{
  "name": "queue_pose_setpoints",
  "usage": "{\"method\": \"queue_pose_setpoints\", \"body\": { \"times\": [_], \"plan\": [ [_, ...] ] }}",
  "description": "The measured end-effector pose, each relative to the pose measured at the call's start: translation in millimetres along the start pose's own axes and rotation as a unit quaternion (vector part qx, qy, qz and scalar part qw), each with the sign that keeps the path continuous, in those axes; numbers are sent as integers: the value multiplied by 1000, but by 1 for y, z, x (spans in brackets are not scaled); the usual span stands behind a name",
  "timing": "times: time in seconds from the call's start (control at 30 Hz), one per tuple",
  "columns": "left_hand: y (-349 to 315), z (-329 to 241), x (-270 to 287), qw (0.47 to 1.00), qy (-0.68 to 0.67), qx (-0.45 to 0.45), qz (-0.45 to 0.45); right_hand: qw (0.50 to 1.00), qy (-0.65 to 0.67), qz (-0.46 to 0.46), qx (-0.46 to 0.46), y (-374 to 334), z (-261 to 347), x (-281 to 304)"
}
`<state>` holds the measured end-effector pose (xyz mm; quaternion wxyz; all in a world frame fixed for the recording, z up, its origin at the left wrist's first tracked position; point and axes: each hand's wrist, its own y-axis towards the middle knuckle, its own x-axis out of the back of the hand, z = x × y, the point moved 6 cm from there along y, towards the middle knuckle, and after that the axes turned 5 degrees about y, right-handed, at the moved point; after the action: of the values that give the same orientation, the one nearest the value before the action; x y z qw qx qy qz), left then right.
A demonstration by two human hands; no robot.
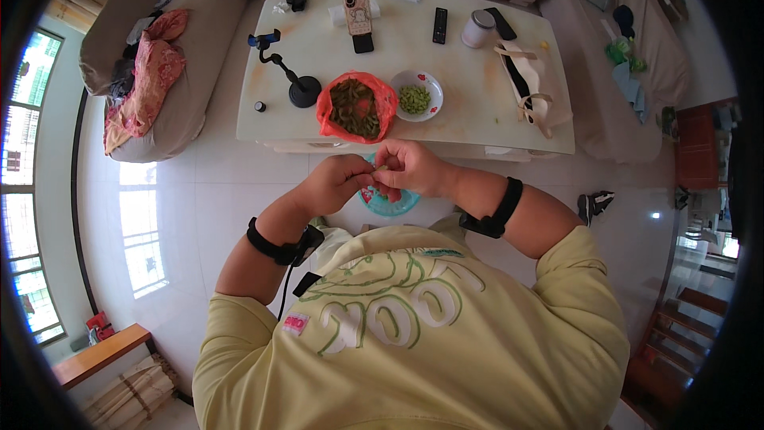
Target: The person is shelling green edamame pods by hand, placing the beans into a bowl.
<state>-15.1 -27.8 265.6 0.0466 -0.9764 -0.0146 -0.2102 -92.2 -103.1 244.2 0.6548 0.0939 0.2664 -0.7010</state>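
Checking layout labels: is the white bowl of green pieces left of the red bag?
No, the white bowl sits to the right of the red bag.

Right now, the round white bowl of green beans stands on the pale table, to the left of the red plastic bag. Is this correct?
Not the side: the head view shows the round white bowl of green beans on the pale table, but to the right of the red plastic bag.

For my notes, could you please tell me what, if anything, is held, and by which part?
The left hand and right hand seem to pinch a small green piece; by which part, I cannot tell.
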Motion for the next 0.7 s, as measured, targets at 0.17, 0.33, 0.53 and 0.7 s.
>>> {"method": "queue_pose_setpoints", "body": {
  "times": [0.17, 0.33, 0.53, 0.7],
  "plan": [
    [1, -7, 3, 998, 16, -36, -41, 1000, 22, 3, 17, 0, 4, -1],
    [0, -11, 8, 995, -1, -46, -93, 999, 35, -1, 9, 0, 12, -5],
    [3, -18, 14, 987, 11, -59, -148, 997, 72, -12, 9, 2, 20, -3],
    [6, -21, 20, 977, 32, -76, -197, 997, 74, -15, 23, 5, 29, -3]
  ]
}}
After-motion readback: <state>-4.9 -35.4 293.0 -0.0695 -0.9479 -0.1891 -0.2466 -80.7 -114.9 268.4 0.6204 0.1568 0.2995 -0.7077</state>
